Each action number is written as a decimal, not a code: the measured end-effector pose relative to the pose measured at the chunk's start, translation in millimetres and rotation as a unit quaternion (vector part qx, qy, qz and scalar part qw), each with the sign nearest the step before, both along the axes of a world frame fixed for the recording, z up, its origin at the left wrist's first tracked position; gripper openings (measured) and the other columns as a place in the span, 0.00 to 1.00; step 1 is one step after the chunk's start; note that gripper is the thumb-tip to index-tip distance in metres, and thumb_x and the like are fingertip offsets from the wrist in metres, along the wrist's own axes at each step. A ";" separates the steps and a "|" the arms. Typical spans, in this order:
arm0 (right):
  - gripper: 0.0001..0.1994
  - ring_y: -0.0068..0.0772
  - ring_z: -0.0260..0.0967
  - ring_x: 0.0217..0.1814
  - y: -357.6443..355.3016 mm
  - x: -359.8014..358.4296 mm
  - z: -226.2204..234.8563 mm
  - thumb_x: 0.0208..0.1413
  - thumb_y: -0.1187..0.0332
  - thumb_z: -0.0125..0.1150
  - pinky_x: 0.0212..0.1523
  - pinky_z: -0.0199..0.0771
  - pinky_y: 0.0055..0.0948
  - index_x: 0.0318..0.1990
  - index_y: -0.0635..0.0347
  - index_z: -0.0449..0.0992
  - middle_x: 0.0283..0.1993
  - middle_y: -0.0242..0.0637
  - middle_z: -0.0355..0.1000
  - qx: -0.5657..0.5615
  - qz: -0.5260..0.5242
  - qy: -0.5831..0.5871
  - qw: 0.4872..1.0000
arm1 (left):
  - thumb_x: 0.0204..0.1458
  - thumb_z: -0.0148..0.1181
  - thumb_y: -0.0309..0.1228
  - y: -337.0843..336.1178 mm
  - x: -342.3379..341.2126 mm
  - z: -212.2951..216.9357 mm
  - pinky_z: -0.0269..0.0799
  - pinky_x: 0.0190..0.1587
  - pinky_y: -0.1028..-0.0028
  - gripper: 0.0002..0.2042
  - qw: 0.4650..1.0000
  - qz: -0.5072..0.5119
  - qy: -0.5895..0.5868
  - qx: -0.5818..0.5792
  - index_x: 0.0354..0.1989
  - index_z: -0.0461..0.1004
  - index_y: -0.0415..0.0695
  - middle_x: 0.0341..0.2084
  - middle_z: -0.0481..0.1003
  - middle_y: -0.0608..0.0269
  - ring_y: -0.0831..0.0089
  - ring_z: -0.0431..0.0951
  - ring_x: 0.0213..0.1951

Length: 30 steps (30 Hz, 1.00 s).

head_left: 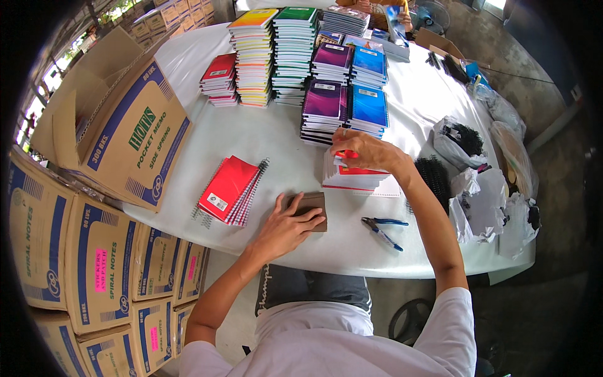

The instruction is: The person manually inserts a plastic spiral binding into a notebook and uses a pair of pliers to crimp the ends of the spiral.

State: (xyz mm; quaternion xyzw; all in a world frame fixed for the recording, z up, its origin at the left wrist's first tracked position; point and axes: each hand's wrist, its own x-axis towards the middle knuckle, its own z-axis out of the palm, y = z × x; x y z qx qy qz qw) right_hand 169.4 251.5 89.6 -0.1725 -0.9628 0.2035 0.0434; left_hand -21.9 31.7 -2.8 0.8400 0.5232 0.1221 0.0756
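Observation:
My left hand [290, 223] lies with fingers stretched out across a small flat brown block [319, 202] near the table's front edge. Farther right, my right hand [367, 151] is closed at the back left of a low stack of red-covered, unbound page sets [352, 179]. It pinches a red-covered piece [342, 156], mostly hidden by the fingers. Left of my left hand lies a small pile of red spiral notebooks [231, 188], their wire coils at the sides. Blue-handled pliers [384, 232] lie spread on the table, right of the block.
Tall stacks of yellow [252, 56], green [294, 53], purple [323, 107] and blue notebooks [369, 107] stand behind. An open carton [135, 132] sits at left, above stacked cartons [103, 257]. Black coils [432, 179] and plastic bags [480, 195] crowd the right edge. Another person [377, 7] is across the table.

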 end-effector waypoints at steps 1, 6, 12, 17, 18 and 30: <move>0.14 0.46 0.69 0.56 2.6 0.7 -1.4 0.52 0.76 0.58 0.58 0.71 0.39 0.47 0.60 0.77 0.55 0.41 0.69 -0.009 -0.007 -0.003 1.000 | 0.52 0.63 0.35 0.0 -0.2 -0.5 0.47 0.66 0.36 0.25 1.000 -0.001 0.000 -0.001 0.61 0.71 0.61 0.63 0.67 0.78 0.53 0.56 0.69; 0.15 0.46 0.69 0.57 3.2 2.5 1.6 0.51 0.75 0.60 0.58 0.72 0.39 0.49 0.59 0.77 0.55 0.41 0.69 -0.003 0.004 -0.013 1.000 | 0.52 0.61 0.33 -0.5 -1.5 0.3 0.48 0.65 0.35 0.23 1.000 -0.008 -0.011 0.005 0.60 0.72 0.57 0.62 0.67 0.78 0.50 0.57 0.68; 0.18 0.45 0.68 0.57 -2.0 -0.3 5.5 0.47 0.73 0.66 0.59 0.73 0.37 0.48 0.56 0.77 0.57 0.39 0.68 0.024 0.002 -0.038 0.999 | 0.53 0.61 0.34 -1.1 -1.8 1.9 0.47 0.65 0.35 0.23 1.000 -0.002 -0.010 -0.008 0.60 0.71 0.57 0.63 0.66 0.78 0.52 0.57 0.68; 0.17 0.44 0.68 0.57 6.1 3.0 0.7 0.45 0.72 0.68 0.59 0.73 0.37 0.45 0.58 0.76 0.56 0.39 0.68 -0.008 0.010 -0.021 1.000 | 0.54 0.60 0.34 -0.5 -2.4 1.5 0.47 0.65 0.35 0.23 1.000 -0.001 -0.012 -0.014 0.60 0.71 0.57 0.63 0.66 0.79 0.54 0.56 0.69; 0.16 0.44 0.68 0.56 7.7 4.0 -1.5 0.46 0.71 0.67 0.59 0.73 0.37 0.45 0.58 0.76 0.56 0.39 0.68 -0.004 0.010 -0.016 1.000 | 0.54 0.60 0.34 0.2 -2.6 0.7 0.47 0.65 0.35 0.23 1.000 -0.004 -0.009 -0.014 0.60 0.71 0.57 0.63 0.66 0.79 0.54 0.56 0.69; 0.14 0.45 0.69 0.56 8.9 2.5 2.3 0.48 0.71 0.68 0.59 0.71 0.38 0.43 0.60 0.76 0.53 0.40 0.70 -0.034 0.021 0.007 0.999 | 0.55 0.61 0.37 2.3 -2.9 0.8 0.45 0.66 0.37 0.23 0.999 0.003 -0.019 -0.035 0.61 0.70 0.62 0.63 0.66 0.79 0.53 0.55 0.70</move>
